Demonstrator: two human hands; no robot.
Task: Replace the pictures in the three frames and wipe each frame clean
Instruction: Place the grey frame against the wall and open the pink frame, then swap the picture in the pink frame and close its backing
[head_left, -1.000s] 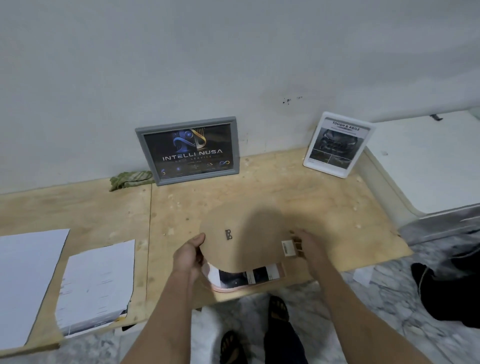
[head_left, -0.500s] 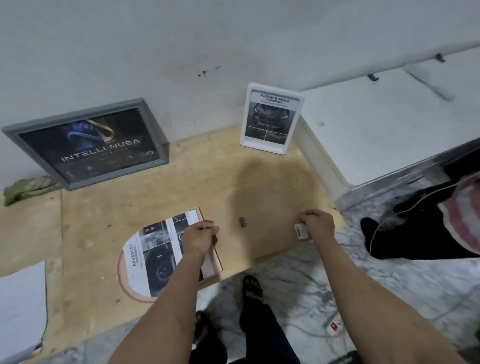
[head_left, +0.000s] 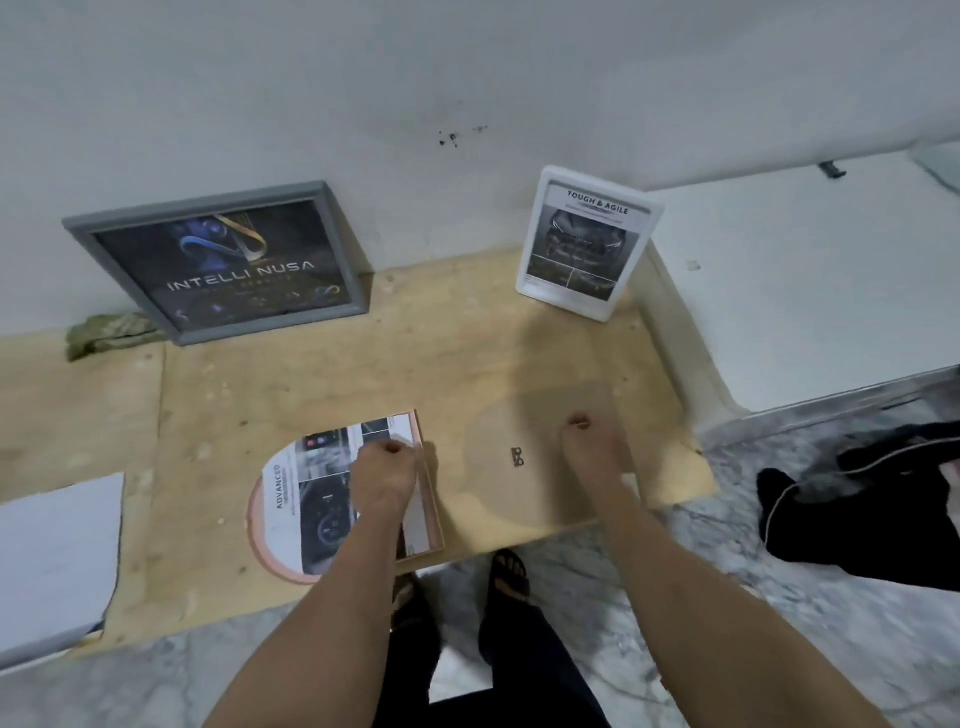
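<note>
A pink arched frame (head_left: 270, 552) lies flat near the plywood table's front edge, with an "ADVANCED" picture (head_left: 311, 499) lying in it. My left hand (head_left: 384, 478) rests on the picture's right part with its fingers curled on the paper. To the right lies the brown arched backing board (head_left: 493, 426) with a small metal hanger (head_left: 517, 457). My right hand (head_left: 592, 452) rests on that board with curled fingers. A grey frame (head_left: 218, 262) and a white frame (head_left: 587, 244) lean on the wall behind.
A green cloth (head_left: 104, 335) lies by the grey frame's left end. White paper sheets (head_left: 57, 561) lie at the table's left. A white cabinet top (head_left: 805, 286) adjoins the table on the right. Dark clothing with a cable (head_left: 872, 509) lies on the marble floor.
The backing board has come off the pink frame and now lies flat to its right, baring the picture. My right hand has slid from the board's edge onto its middle.
</note>
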